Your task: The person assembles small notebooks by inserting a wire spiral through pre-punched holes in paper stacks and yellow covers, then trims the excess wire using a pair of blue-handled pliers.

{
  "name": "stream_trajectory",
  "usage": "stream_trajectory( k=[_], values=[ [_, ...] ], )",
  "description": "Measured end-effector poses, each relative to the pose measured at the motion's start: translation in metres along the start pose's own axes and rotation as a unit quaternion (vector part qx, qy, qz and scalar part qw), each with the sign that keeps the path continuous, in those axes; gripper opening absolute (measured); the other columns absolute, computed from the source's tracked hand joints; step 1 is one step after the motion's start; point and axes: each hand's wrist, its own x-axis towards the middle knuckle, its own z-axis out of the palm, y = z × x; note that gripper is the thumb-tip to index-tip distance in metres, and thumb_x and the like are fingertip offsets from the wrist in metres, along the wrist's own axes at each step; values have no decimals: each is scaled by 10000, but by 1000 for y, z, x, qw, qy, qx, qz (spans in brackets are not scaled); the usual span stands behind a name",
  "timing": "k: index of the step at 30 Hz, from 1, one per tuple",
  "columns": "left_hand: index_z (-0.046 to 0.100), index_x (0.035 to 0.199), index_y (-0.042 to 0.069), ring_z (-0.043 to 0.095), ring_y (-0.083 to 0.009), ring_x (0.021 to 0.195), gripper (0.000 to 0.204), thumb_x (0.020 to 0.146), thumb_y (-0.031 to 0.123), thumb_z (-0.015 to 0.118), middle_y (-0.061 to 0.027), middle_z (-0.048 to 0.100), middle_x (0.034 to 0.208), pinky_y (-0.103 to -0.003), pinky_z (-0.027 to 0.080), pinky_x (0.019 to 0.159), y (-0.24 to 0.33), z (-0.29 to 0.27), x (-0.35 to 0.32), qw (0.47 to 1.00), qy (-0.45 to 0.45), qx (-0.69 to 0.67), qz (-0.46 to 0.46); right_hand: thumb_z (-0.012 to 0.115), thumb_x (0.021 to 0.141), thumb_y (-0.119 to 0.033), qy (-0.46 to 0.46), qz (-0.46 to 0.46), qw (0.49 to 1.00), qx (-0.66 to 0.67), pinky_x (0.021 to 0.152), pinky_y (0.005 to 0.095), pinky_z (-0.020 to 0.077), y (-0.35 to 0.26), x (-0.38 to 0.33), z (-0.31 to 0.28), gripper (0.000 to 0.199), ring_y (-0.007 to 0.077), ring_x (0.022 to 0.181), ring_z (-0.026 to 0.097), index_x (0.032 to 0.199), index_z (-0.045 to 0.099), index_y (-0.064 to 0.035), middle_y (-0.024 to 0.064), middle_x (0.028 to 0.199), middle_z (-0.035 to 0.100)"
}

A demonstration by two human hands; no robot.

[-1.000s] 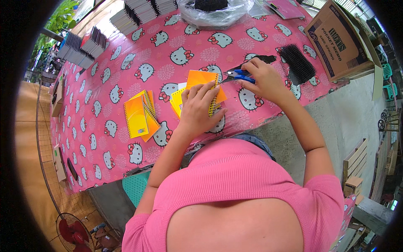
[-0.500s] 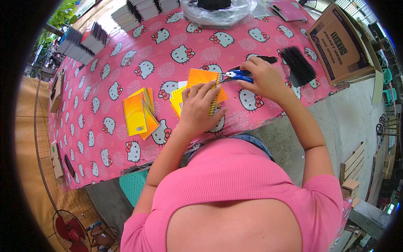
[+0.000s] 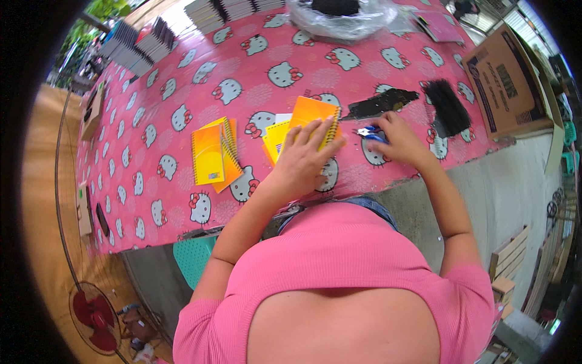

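Observation:
My left hand (image 3: 301, 159) lies flat with fingers spread on an orange spiral notebook (image 3: 310, 116), pressing it onto yellow notebooks (image 3: 276, 137) beneath. My right hand (image 3: 398, 141) grips blue-handled pliers (image 3: 370, 132) just right of the notebook's spiral edge. A second small pile of yellow and orange spiral notebooks (image 3: 213, 154) sits to the left, apart from both hands. Black spiral binding strips (image 3: 383, 103) lie just beyond my right hand.
The table wears a pink cartoon-cat cloth (image 3: 182, 91). A bundle of black coils (image 3: 447, 108) and a cardboard box (image 3: 506, 79) are at the right. Stacks of notebooks (image 3: 142, 43) and a clear plastic bag (image 3: 342, 15) line the far edge. A red fan (image 3: 92, 315) stands on the floor.
My right hand with the pliers has come a little nearer the table's front edge, below the black strips. My left hand stays on the orange notebook.

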Motion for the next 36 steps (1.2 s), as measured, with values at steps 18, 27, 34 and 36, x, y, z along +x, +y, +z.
stream_trajectory(
  k=[18,27,34,36],
  values=[
    [621,875,16,601,-91,759,189,727,-33,727,-15,627,800,-234,480,665,-134,-137,-106,900,21,-327,-286,650,769,-85,-45,-292,947,-128,884,400,470,-40,207,57,308,318,1127,538,1076,661,-110,120,1252,561],
    [699,1039,117,594,-238,947,398,655,155,799,-92,653,996,-351,485,800,-200,-85,-56,983,8,-57,-172,504,932,-489,253,-35,959,127,573,277,493,-45,250,-103,490,119,701,646,1164,636,-79,41,903,691],
    [670,1091,70,588,-255,1044,303,833,229,685,-133,599,1148,-353,469,886,-94,-40,19,948,52,-256,-184,586,855,-428,353,47,934,-32,702,383,507,11,138,-146,428,276,744,674,955,689,-26,167,848,683],
    [666,1054,39,595,-238,1006,273,847,218,668,-153,615,1100,-344,480,846,-80,-17,31,959,33,-221,-175,608,839,-420,252,175,942,-133,730,433,510,60,103,-123,433,347,829,659,921,666,1,219,933,668]
  ],
)
